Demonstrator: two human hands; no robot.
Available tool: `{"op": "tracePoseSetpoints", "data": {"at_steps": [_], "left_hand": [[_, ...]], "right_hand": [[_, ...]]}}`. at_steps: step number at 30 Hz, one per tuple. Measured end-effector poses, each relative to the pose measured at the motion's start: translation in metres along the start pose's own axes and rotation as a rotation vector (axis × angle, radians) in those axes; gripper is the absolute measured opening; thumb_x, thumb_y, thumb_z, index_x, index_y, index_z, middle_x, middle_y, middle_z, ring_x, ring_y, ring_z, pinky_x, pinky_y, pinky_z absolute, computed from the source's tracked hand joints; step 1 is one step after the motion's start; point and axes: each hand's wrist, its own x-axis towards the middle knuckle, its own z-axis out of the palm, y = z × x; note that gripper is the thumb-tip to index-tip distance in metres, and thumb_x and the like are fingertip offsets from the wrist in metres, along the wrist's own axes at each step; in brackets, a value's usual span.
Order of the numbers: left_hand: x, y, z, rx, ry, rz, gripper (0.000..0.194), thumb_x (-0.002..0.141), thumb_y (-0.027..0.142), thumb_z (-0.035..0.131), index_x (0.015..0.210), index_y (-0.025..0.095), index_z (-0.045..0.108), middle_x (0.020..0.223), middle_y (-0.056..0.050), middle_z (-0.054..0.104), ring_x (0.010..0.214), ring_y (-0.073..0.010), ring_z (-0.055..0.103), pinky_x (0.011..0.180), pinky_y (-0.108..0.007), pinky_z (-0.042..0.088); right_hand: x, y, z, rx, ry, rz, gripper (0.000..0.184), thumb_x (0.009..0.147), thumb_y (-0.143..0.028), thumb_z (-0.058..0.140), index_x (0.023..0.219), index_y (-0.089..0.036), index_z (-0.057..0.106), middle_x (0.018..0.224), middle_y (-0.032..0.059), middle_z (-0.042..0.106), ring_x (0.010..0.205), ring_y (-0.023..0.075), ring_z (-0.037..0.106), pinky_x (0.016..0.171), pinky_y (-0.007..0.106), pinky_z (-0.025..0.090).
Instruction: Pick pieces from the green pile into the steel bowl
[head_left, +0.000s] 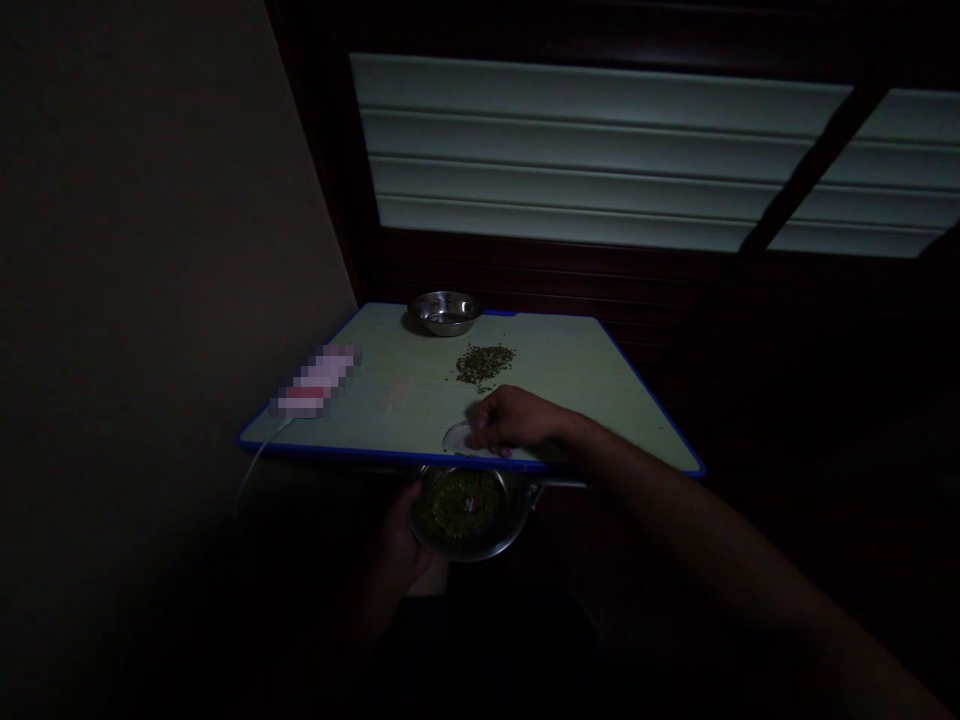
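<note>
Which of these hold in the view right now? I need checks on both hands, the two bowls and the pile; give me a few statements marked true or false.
1. The left hand grips the lower bowl just below the near edge of the table. True.
2. The right hand is inside the far bowl. False: the right hand is at the near side of the table, apart from the far bowl.
3. The loose pile of small dark pieces lies on the table, beyond the right hand. True.
4. The far bowl is upside down. False: it stands upright, open side up.
5. The lower bowl holds small greenish pieces. True.
</note>
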Motion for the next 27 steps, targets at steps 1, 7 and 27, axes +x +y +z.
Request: {"op": "tracePoseSetpoints", "data": {"at_steps": [1, 7, 27], "left_hand": [[0.0, 0.0, 0.0, -0.003, 0.004, -0.002, 0.023, 0.079, 0.028, 0.056, 0.083, 0.014, 0.073, 0.079, -0.009, 0.077, 0.085, -0.0264, 0.071, 0.085, -0.04, 0.053], [0.002, -0.001, -0.002, -0.02, 0.014, 0.011, 0.022, 0.078, 0.027, 0.057, 0.083, 0.014, 0.073, 0.081, -0.008, 0.077, 0.079, -0.0237, 0.07, 0.081, -0.037, 0.054], [0.003, -0.002, -0.003, -0.021, 0.051, -0.005, 0.018, 0.076, 0.025, 0.058, 0.082, 0.016, 0.072, 0.076, -0.007, 0.076, 0.084, -0.0261, 0.071, 0.086, -0.04, 0.053]], "right_hand": [[-0.001, 0.0, 0.001, 0.021, -0.006, 0.001, 0.021, 0.068, -0.029, 0.072, 0.06, -0.016, 0.058, 0.049, -0.0037, 0.059, 0.045, 0.0088, 0.053, 0.052, 0.022, 0.04], [-0.003, -0.003, 0.005, 0.094, -0.022, 0.015, 0.02, 0.067, -0.028, 0.073, 0.062, -0.016, 0.057, 0.051, -0.0037, 0.06, 0.046, 0.0094, 0.054, 0.05, 0.022, 0.042], [0.012, 0.01, -0.046, 0.232, 0.15, -0.13, 0.026, 0.067, -0.033, 0.073, 0.07, -0.016, 0.053, 0.056, 0.0021, 0.065, 0.048, 0.0111, 0.057, 0.048, 0.022, 0.043]]}}
